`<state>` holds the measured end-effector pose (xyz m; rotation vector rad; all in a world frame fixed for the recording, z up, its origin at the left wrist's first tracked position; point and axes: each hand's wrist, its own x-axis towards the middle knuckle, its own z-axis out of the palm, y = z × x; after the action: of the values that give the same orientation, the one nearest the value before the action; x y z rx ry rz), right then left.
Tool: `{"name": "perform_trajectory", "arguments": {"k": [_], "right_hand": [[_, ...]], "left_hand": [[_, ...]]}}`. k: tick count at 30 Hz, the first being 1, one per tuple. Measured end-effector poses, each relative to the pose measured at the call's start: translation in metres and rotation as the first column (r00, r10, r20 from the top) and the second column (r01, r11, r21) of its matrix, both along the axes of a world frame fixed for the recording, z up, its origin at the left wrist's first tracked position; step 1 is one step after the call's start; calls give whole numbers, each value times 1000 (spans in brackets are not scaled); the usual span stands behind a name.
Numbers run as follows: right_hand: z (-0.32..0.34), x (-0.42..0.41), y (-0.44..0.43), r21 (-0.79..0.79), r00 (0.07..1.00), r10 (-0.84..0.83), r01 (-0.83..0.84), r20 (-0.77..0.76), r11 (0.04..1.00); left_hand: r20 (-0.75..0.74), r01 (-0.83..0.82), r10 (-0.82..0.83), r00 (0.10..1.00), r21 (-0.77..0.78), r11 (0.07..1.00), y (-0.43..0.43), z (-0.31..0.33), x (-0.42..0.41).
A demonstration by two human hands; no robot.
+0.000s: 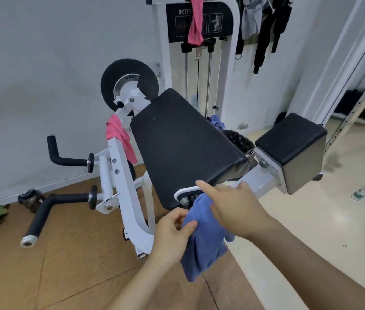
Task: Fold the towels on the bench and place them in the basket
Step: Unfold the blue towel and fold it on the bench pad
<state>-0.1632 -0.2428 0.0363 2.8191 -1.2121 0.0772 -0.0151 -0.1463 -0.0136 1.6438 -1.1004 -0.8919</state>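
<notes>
A blue towel (pixel 203 242) hangs in the air just in front of the black padded bench (pixel 183 144). My left hand (pixel 174 229) pinches its left upper edge between thumb and fingers. My right hand (pixel 233 206) holds the towel's upper right part, with the index finger stretched out toward the pad's near edge. A dark basket (pixel 238 139) stands behind the pad, half hidden by it, with a bluish cloth (pixel 216 123) above its rim. A pink towel (pixel 121 137) is draped over the machine's white frame to the left of the pad.
White machine frame (pixel 127 198) with black handles (pixel 49 211) juts out at the left. A second black seat pad (pixel 293 142) sits at the right. Another pink cloth (pixel 196 21) and dark clothes (pixel 268 30) hang up top. A plastic bottle (pixel 359 193) lies on the pale floor.
</notes>
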Motion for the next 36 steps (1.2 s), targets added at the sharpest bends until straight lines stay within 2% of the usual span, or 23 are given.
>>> {"name": "perform_trajectory", "arguments": {"k": [3,6,8,11,12,13,16,18,19,22,25,27,28,30,32,33,35,36], "right_hand": [[26,9,-13,289,976,189,-213,109,933],[57,23,-18,532,894,332,-447,303,719],[71,32,-23,632,876,289,-480,387,608],[90,43,-30,759,831,215,-556,512,340],[96,48,-33,772,821,206,-570,532,280],[99,54,-37,773,822,217,-569,526,280],[107,74,-46,724,861,277,-509,427,465],[118,88,-43,730,874,248,-485,417,482],[125,97,-37,746,863,208,-503,460,437],[144,143,-6,707,748,86,-654,658,268],[139,206,27,666,669,-41,-730,742,154],[132,233,40,659,640,-181,-748,747,79],[129,242,43,655,624,-239,-752,743,74],[123,246,42,658,602,-336,-750,724,73],[118,245,36,712,640,-373,-697,672,86],[116,243,32,770,703,-330,-619,630,150],[108,241,24,837,865,-191,-358,464,414],[104,239,19,825,920,-140,-251,366,506]], "left_hand": [[23,236,-235,972,-38,971,4,49,14],[33,385,-386,922,36,922,7,90,42],[-22,431,-430,903,32,902,9,113,64],[-75,413,-414,907,-24,910,13,139,101],[-67,407,-409,910,-35,913,13,144,115],[-54,401,-403,914,-42,915,13,148,128],[-17,367,-369,929,-62,928,14,158,176],[16,354,-354,935,-75,932,15,163,211],[75,344,-340,938,-61,937,13,162,230],[401,222,-218,890,36,974,2,150,280],[552,164,-133,824,-8,986,-10,127,313],[690,52,14,724,-75,996,-19,111,335],[708,-27,99,699,-112,993,-23,104,350],[620,-173,225,751,-144,974,-29,94,378],[394,-254,285,874,-132,958,-38,84,399],[280,-296,324,904,-138,945,-45,80,405],[110,-392,411,905,-157,906,-63,75,412],[31,-427,437,899,-165,889,-73,74,413]]}}
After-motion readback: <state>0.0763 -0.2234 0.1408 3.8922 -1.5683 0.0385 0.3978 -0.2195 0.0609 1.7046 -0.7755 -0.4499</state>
